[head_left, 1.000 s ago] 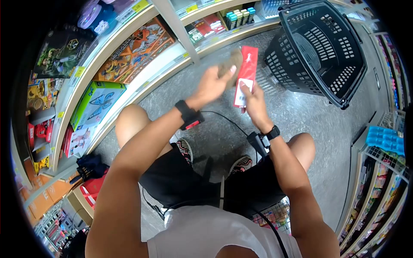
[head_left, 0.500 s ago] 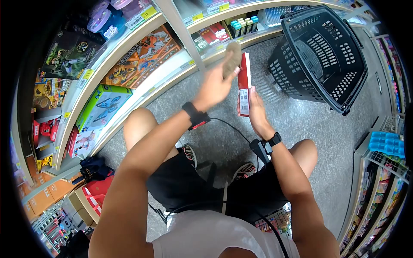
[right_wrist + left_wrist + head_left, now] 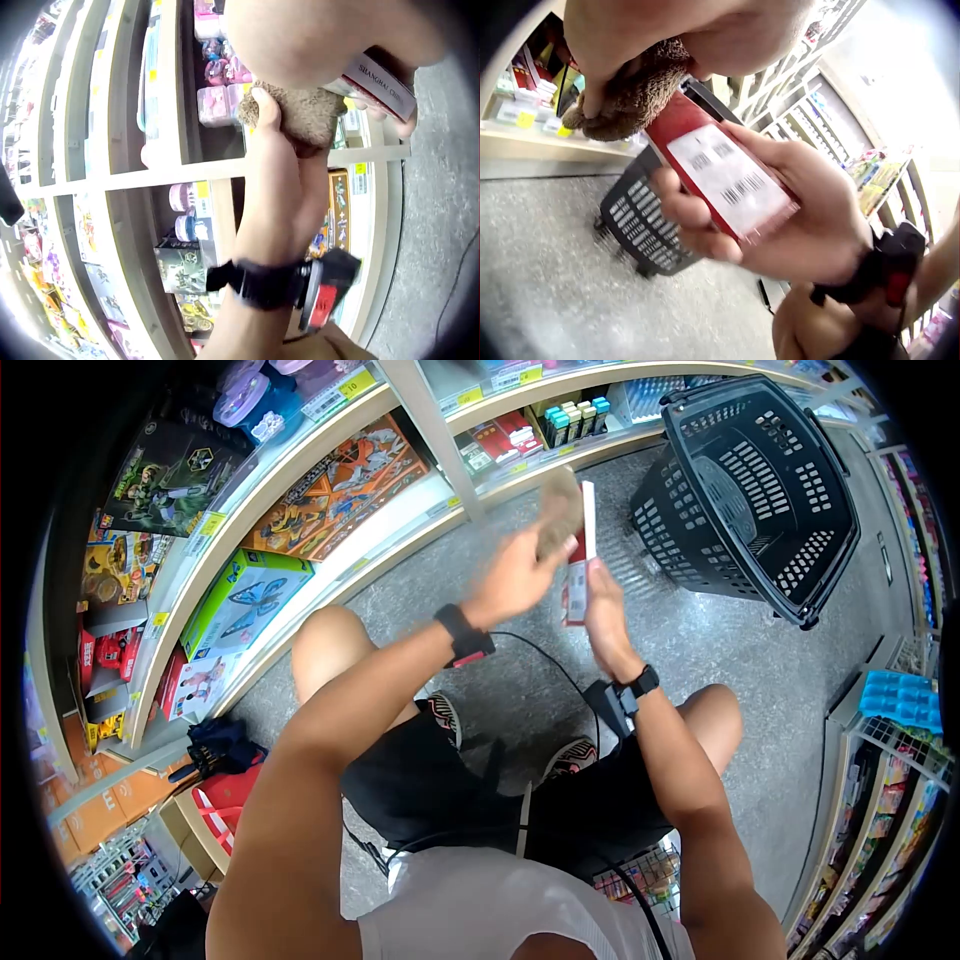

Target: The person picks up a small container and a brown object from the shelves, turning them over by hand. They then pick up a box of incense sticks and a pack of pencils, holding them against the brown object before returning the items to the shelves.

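Bunched in my left hand (image 3: 512, 575) is a brown fuzzy cloth (image 3: 560, 518), blurred in the head view. My right hand (image 3: 606, 618) grips the lower part of a slim red box (image 3: 577, 592), held up with a narrow pale side showing. In the left wrist view, the box (image 3: 724, 176) shows a white barcode label, and the cloth (image 3: 634, 97) lies against its upper end. The right wrist view has the box (image 3: 382, 84) partly covered by my right hand (image 3: 330, 34); my left thumb presses on the cloth (image 3: 304, 112).
A dark shopping basket (image 3: 690, 535) stands on the floor to the right. Curved shelves hold a butterfly box (image 3: 250, 605), an orange box (image 3: 345, 490) and small bottles (image 3: 577, 422). A blue tray (image 3: 900, 700) sits at far right; cables run between the wrists and body.
The box has turned from its broad red face to a narrow side. Both hands have shifted slightly right in the head view, and the cloth has moved along the box's upper part.
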`<action>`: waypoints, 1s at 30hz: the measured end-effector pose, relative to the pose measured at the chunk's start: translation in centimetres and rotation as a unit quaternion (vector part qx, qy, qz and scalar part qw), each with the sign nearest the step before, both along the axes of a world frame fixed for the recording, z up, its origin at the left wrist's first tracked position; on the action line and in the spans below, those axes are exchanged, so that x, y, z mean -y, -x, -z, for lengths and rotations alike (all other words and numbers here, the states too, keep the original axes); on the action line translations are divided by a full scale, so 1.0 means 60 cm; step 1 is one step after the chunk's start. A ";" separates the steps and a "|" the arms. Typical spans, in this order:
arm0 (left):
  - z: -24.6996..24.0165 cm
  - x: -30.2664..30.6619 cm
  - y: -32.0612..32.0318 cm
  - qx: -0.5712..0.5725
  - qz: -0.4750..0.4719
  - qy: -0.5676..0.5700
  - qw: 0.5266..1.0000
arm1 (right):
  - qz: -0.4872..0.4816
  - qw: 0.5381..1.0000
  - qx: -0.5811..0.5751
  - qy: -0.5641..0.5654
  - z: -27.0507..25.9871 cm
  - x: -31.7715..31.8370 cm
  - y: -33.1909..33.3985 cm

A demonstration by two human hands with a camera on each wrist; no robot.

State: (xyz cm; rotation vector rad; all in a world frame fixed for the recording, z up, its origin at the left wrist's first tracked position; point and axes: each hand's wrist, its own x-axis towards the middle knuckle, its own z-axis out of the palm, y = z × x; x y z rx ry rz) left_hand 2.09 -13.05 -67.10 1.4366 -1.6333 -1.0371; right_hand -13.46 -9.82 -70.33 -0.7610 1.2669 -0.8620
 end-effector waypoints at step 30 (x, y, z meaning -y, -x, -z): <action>0.008 -0.041 0.014 -0.099 0.135 -0.109 0.980 | 0.089 0.987 -0.052 0.125 0.033 0.086 0.074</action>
